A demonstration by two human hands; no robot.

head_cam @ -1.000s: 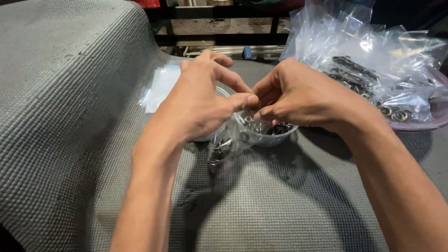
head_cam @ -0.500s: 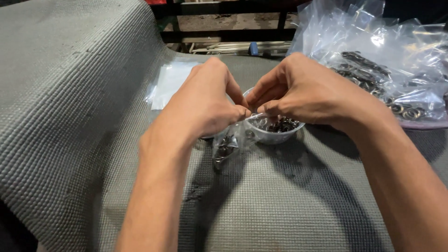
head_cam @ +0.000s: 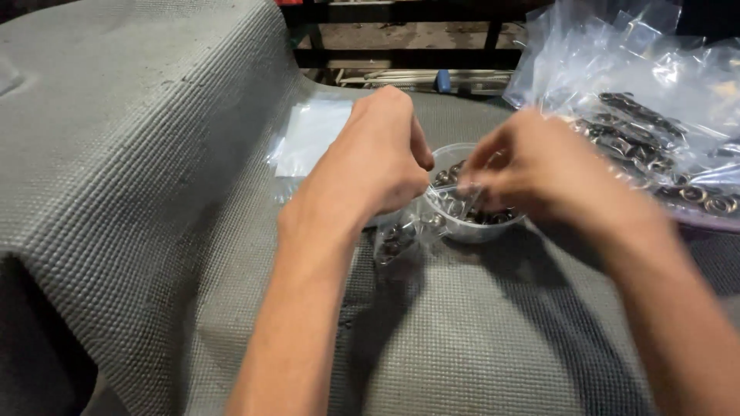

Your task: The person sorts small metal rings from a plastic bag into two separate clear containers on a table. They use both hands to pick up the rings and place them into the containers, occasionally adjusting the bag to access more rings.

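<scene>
Left hand (head_cam: 378, 166) and blurred right hand (head_cam: 539, 166) pinch a clear crinkly bag (head_cam: 405, 231) of metal rings

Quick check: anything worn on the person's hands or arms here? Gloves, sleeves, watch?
Nothing visible. Left hand and right hand are bare, no gloves or rings that show. Both forearms are bare up to the frame edge: no sleeves, watch or bands. The right hand is motion-blurred, so small details are unclear.

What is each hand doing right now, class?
Left hand: closed, pinching the small clear bag of metal rings.
Right hand: blurred, fingers at the bag's top; grip unclear.
</scene>
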